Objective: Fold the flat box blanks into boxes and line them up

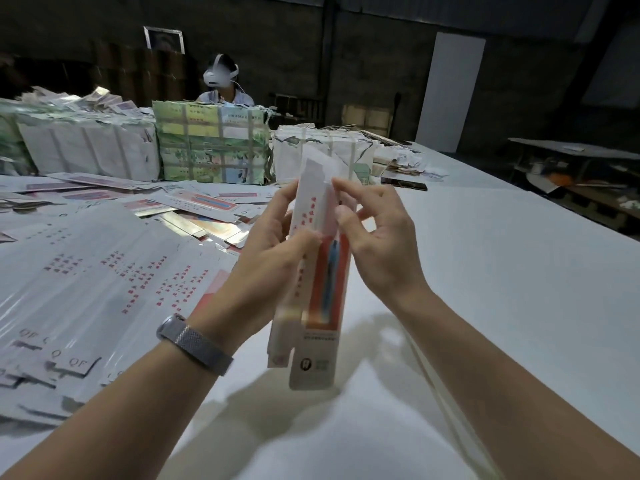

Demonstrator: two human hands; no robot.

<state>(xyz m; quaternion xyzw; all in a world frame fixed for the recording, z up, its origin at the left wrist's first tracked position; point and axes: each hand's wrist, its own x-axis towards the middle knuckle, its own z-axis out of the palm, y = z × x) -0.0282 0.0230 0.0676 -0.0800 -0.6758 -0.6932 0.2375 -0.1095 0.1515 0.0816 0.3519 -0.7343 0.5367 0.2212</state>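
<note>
Both hands hold one long narrow box blank (313,271) upright above the white table (485,271), partly folded. Left hand (273,251) grips its left edge, thumb across the front panel, fingers curled behind. Right hand (374,237) pinches the upper right edge with thumb and index, the other fingers loosely curled beside it. Top flap sticks up past the fingertips, bottom flaps hang below the wrists. Metal watch band (195,344) on the left wrist. Left of the left hand: a spread of flat blanks (104,278) on the table. Beyond both hands: strapped bundles (211,147) of stock, and a second person (223,81) seated behind them.
</note>
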